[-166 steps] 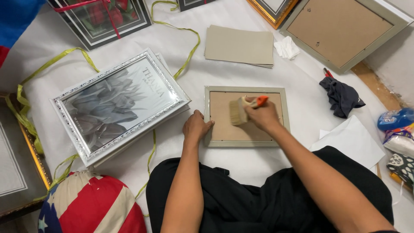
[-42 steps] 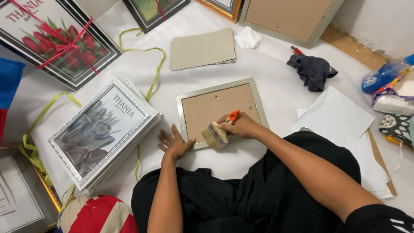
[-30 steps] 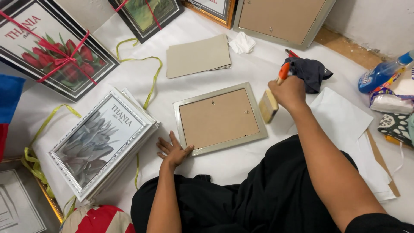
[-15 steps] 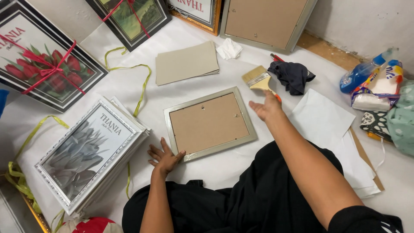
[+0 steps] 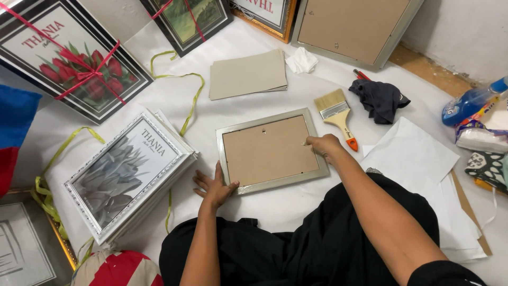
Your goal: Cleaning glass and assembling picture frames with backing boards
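Observation:
A small silver picture frame (image 5: 271, 182) lies face down on the white sheet, its brown backing board up. My left hand (image 5: 213, 186) rests flat at its near left corner, fingers spread. My right hand (image 5: 324, 145) touches the frame's right edge with curled fingers and holds nothing. A flat paintbrush (image 5: 336, 113) with a wooden handle and orange tip lies on the sheet just beyond my right hand.
A stack of silver-framed prints (image 5: 127, 177) sits at left. Cardboard sheets (image 5: 247, 74), a dark cloth (image 5: 381, 98), white paper (image 5: 410, 156), a crumpled tissue (image 5: 301, 60), a blue spray bottle (image 5: 471, 101), yellow ribbon (image 5: 186, 108) and larger frames (image 5: 353, 27) surround the spot.
My right hand carried the brush off the backing board, laid it down to the right, then came back to the frame's right edge. My left hand stayed at the frame's left corner.

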